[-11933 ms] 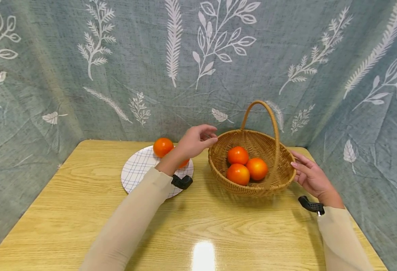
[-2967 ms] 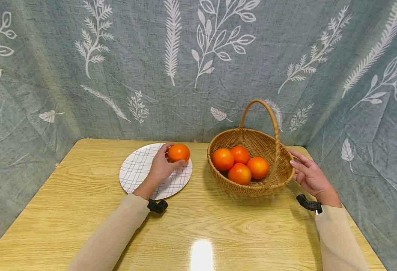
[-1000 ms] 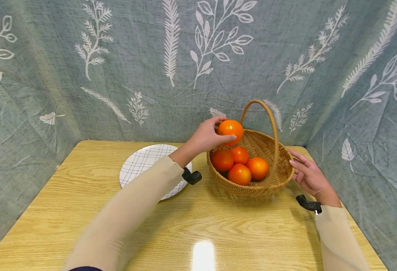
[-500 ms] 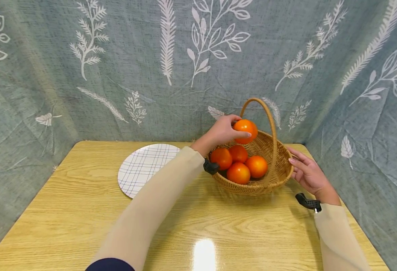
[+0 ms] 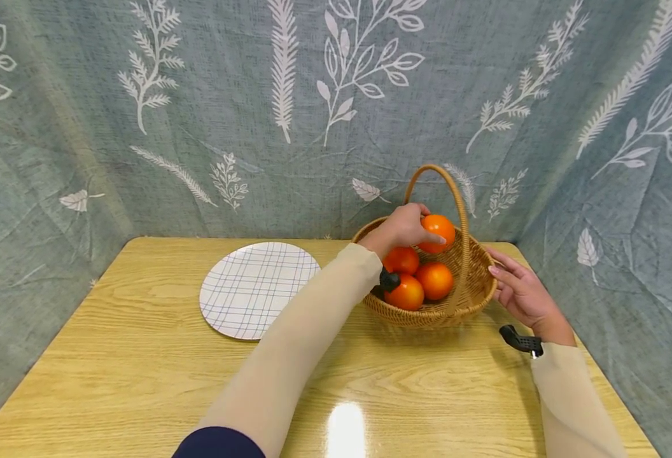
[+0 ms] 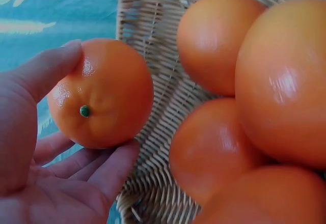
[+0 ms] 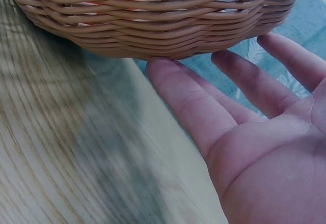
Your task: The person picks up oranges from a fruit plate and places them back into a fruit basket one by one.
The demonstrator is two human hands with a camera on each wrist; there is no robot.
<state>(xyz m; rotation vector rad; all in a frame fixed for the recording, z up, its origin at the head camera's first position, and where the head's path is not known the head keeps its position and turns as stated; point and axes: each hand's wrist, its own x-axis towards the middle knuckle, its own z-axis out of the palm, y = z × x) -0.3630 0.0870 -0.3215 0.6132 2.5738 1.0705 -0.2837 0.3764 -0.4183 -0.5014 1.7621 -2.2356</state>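
Observation:
My left hand (image 5: 400, 228) holds an orange (image 6: 109, 94) between thumb and fingers, above the far inner side of the wicker basket (image 5: 422, 318). In the left wrist view, the green stem spot shows on this orange. Several other oranges (image 6: 216, 150) lie together inside the basket, one of them hidden behind my left wrist in the head view. At the basket's right side is my right hand (image 5: 527, 299), its fingers (image 7: 188, 99) fairly straight and spread. Their tips touch the outer weave from below, and the thumb is at the rim.
A round white checked plate (image 5: 258, 289) lies left of the basket on the wooden table (image 5: 158, 381), with nothing on it. The basket's tall arched handle (image 5: 462, 216) rises beside the held orange. Patterned cloth (image 5: 221, 95) hangs behind and at both sides.
My left hand took the last orange from the plate and carried it right over the basket; it is now further right and slightly lower. My right hand stays at the basket.

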